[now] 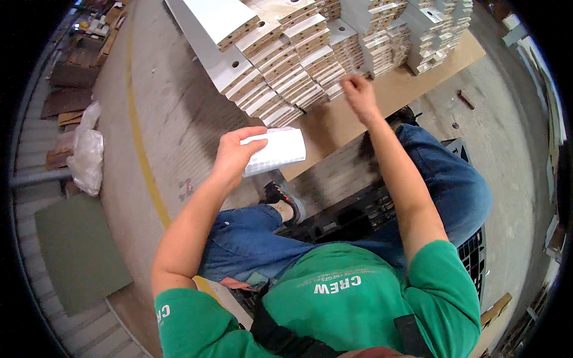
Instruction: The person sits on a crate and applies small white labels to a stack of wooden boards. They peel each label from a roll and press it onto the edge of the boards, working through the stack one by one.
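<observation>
My left hand (234, 153) grips a curved white sheet (277, 148) between thumb and fingers. Rows of small round dots, like stickers, run along the sheet's lower edge. Out ahead, my right hand (359, 94) is closed, its fingertips bent together close to the edges of the stacked boards (318, 70). Whatever those fingertips hold, if anything, is too small to make out. The boards have white faces and brown chipboard edges with drilled holes. They stand in several stepped piles.
A brown sheet (439, 67) lies beneath the piles. Between my legs is a black plastic pallet or crate (352, 224). A yellow line (138, 128) crosses the concrete floor at left, near clear plastic wrap (88, 152) and a green panel (80, 250). A small brown piece (465, 99) lies at right.
</observation>
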Tool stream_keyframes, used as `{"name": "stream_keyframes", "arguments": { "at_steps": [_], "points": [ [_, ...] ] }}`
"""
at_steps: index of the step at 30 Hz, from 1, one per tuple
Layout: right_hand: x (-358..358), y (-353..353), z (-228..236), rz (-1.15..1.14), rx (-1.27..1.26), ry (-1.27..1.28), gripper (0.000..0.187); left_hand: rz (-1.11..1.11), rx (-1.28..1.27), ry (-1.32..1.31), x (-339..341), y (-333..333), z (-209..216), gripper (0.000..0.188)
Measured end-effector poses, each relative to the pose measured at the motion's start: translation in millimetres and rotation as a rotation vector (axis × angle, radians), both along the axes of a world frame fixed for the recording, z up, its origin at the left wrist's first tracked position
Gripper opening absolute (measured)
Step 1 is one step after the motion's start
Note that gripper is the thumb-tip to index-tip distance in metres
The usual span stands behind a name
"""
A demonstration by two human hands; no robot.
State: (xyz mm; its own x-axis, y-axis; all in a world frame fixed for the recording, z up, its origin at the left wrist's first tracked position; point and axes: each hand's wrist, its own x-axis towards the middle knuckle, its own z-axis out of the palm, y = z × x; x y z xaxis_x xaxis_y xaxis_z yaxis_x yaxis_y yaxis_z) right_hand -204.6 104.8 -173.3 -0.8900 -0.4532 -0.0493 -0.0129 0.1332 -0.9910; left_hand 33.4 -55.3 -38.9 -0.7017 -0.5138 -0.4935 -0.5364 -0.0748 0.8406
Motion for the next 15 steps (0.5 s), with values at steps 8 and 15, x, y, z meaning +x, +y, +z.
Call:
{"name": "stream_keyframes", "arguments": {
  "at_steps": [8, 15],
  "points": [
    [-75.6, 46.6, -97.1, -0.128, 0.464, 0.229, 0.022, -0.074, 0.08, -0.086, -4.2, 0.1, -10.0, 0.031],
    [-74.4, 31.8, -95.4, -0.077, 0.562, 0.405, 0.021, -0.114, 0.077, -0.136, -7.0, -1.0, -18.9, 0.032]
  ]
}}
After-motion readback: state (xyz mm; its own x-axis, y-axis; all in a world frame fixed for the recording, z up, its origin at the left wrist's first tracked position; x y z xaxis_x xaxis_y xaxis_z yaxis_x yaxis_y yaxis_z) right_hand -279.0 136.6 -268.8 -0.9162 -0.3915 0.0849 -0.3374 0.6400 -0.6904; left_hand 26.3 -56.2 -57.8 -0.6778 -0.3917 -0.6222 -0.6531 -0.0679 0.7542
